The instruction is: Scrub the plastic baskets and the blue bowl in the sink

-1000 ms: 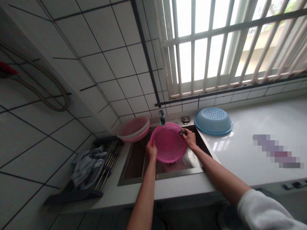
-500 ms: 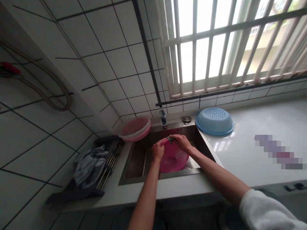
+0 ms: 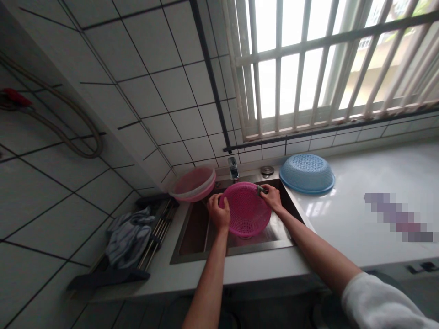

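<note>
In the head view, the left hand (image 3: 219,212) closes its fingers over the left rim of a magenta perforated plastic colander (image 3: 246,209). It props the colander on edge above the steel sink (image 3: 192,233), probably so drips fall into the sink. The right hand (image 3: 272,197) pinches a small dark pad (image 3: 260,188) against the far right rim. The colander holds nothing. Beyond the left fingers sits a pink plastic basin (image 3: 194,183), its contents unclear. To the right of the right fingers, a blue plastic colander (image 3: 306,172) lies upside down on the white bench (image 3: 343,219).

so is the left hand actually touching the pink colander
Touching. The head view shows the left hand curled over the left rim of the pink colander, no gap, above the sink.
</note>
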The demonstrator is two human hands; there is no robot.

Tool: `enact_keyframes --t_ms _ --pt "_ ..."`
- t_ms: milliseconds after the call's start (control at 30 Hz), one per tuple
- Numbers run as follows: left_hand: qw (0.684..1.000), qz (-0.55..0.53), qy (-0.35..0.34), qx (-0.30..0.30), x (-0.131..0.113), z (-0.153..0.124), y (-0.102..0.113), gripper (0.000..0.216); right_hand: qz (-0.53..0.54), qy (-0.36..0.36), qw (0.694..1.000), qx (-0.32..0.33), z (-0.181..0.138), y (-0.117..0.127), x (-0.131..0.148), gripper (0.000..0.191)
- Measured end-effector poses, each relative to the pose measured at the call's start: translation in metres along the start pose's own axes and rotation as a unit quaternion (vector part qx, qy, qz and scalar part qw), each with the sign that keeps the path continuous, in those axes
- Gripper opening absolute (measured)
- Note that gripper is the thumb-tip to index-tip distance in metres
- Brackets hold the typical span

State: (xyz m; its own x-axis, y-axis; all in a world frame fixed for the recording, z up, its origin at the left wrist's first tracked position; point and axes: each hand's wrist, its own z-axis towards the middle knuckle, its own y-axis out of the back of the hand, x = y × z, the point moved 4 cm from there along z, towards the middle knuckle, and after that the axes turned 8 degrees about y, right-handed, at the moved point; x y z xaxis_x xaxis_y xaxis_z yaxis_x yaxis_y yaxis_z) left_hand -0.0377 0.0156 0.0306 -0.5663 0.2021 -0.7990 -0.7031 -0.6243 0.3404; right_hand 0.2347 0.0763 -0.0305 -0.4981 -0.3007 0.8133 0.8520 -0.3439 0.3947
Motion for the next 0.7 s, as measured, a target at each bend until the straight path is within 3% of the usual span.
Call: enact_keyframes --t_ms 67,133,200,267,467,700 --pt "0.989 -0.004 0.103 0.104 0.008 -0.002 -0.014 0.029 0.052 0.041 0.997 0.024 -0.004 -0.007 0.013 0.024" --pt "0.943 -0.036 0.260 0.204 0.024 -0.007 -0.028 0.044 0.105 0.082 0.989 0.056 -0.011 -0.015 0.028 0.024" --pt "0.885 -0.092 0.387 0.243 0.038 -0.011 -0.036 0.057 0.145 0.115 0.978 0.095 -0.018 -0.024 0.043 0.024" --pt "0.848 -0.150 0.455 0.227 0.048 -0.013 -0.037 0.057 0.170 0.142 0.964 0.146 -0.025 -0.032 0.056 0.023" --pt "0.790 -0.242 0.536 0.171 0.057 -0.020 -0.037 0.036 0.176 0.177 0.943 0.220 -0.033 -0.038 0.073 0.022" --pt "0.798 -0.275 0.519 0.137 0.037 -0.016 -0.051 0.025 0.250 0.120 0.925 0.260 -0.036 -0.039 0.078 0.033"
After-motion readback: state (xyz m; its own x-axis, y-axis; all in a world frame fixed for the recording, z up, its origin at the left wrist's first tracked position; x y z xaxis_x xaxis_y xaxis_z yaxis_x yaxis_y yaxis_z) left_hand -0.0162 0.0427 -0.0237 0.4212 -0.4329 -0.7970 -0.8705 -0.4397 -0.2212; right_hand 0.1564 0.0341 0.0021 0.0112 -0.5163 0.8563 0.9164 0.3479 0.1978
